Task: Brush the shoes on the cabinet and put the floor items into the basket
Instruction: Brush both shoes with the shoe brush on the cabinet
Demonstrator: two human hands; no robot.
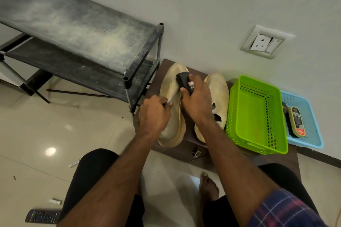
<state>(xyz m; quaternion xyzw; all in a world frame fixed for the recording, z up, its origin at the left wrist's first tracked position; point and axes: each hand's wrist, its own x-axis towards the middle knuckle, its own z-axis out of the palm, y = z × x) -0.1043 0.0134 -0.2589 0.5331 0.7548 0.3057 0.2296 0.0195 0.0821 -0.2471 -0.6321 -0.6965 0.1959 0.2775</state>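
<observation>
head cam | worn, looks steeply down and forward | close over cabinet (177, 150) top | one view only

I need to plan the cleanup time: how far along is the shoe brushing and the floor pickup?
Nothing looks finished. In hand: the right hand works a black brush on the left shoe, steadied by the left hand. Left: the other shoe, plus the remote and small floor bits; the green basket holds nothing.

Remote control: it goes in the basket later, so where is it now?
In the head view, the remote control lies on the floor at bottom left, beside the person's left leg.
</observation>
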